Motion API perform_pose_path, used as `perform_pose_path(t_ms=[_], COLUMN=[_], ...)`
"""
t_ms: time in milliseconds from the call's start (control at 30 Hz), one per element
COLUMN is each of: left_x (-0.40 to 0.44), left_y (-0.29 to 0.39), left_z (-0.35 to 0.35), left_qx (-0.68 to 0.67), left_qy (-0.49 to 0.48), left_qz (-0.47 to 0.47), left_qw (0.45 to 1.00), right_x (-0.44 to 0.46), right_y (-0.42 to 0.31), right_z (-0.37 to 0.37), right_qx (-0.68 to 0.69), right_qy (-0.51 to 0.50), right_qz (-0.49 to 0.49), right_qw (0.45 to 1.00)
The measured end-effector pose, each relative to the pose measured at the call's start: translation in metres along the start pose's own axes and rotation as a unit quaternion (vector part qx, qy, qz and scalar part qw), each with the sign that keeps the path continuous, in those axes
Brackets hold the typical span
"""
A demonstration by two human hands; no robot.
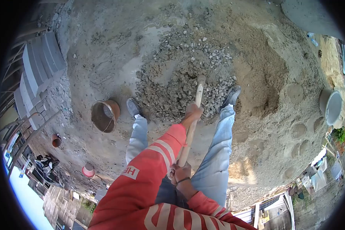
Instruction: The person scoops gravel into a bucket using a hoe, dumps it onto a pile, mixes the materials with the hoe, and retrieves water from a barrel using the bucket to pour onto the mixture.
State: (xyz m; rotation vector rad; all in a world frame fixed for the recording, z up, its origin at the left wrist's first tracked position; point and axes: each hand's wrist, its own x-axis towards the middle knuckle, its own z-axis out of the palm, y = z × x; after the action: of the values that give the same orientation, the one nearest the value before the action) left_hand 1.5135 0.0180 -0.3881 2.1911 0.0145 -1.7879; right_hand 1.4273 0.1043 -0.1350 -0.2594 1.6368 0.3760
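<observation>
A long wooden handle point(188, 143) runs from between my legs to a pile of wet gravelly concrete mix point(168, 84). It looks like a hoe; its muddy head point(201, 79) rests at the pile and the blade is hidden in the mix. My left hand point(194, 111) is closed round the handle partway down, nearer the pile. Close to my body, my right hand point(181, 173) grips the upper end, with a dark band on that wrist. My shoes point(133, 107) stand on either side of the pile's near edge.
A mud-coated bucket point(105, 116) stands left of my left foot. Brown sand point(266, 76) spreads on the right, with a pale bucket point(331, 106) beyond. Grey blocks point(42, 63) are stacked at far left. A smaller pot point(56, 140) and a red-and-white container point(88, 170) sit lower left.
</observation>
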Motion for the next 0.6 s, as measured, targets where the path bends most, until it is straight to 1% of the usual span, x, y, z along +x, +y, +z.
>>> perform_pose_path(t_ms=[33,67,100,133,167,200,233,267,333,367,400,433,500,533,600], left_x=[-0.028,-0.038,-0.043,-0.041,-0.034,-0.044,-0.062,-0.058,-0.050,-0.072,-0.051,-0.061,-0.048,-0.042,-0.004], left_y=[0.001,-0.010,-0.023,-0.035,-0.045,-0.033,-0.007,0.003,0.021,0.055,0.056,0.082,0.112,0.129,0.137], left_z=[-0.016,-0.016,-0.014,-0.013,-0.015,-0.033,-0.060,-0.067,-0.080,-0.105,-0.112,-0.128,-0.148,-0.157,-0.163], left_qx=[-0.009,-0.004,0.001,0.006,-0.011,-0.006,-0.129,-0.148,-0.180,-0.250,-0.233,-0.269,-0.319,-0.317,-0.312], left_qy=[0.044,0.050,0.133,0.213,0.220,0.224,0.160,0.181,0.218,0.174,0.208,0.196,0.208,0.222,0.233], left_qz=[0.008,0.006,0.045,0.085,0.115,0.116,0.066,0.102,0.175,0.148,0.204,0.209,0.244,0.245,0.235], left_qw=[0.999,0.999,0.990,0.973,0.969,0.968,0.976,0.967,0.943,0.941,0.928,0.920,0.892,0.889,0.891], right_x=[-0.008,-0.013,-0.008,0.003,0.011,0.016,0.022,0.028,0.043,0.051,0.061,0.067,0.091,0.111,0.143], right_y=[0.019,0.037,0.055,0.073,0.080,0.076,0.066,0.056,0.032,0.019,0.004,-0.018,-0.053,-0.067,-0.098], right_z=[-0.007,-0.014,-0.023,-0.034,-0.041,-0.041,-0.038,-0.035,-0.030,-0.027,-0.023,-0.019,-0.013,-0.011,-0.007], right_qx=[-0.050,-0.099,-0.097,-0.204,-0.306,-0.302,-0.306,-0.308,-0.322,-0.323,-0.325,-0.346,-0.375,-0.383,-0.343], right_qy=[0.011,0.023,0.015,0.040,0.066,0.061,0.070,0.081,0.079,0.071,0.063,0.058,0.053,0.054,0.010], right_qz=[-0.021,-0.043,-0.042,-0.140,-0.237,-0.238,-0.288,-0.334,-0.358,-0.356,-0.357,-0.358,-0.376,-0.393,-0.420], right_qw=[0.998,0.994,0.994,0.968,0.920,0.921,0.905,0.887,0.873,0.874,0.874,0.866,0.846,0.834,0.840])
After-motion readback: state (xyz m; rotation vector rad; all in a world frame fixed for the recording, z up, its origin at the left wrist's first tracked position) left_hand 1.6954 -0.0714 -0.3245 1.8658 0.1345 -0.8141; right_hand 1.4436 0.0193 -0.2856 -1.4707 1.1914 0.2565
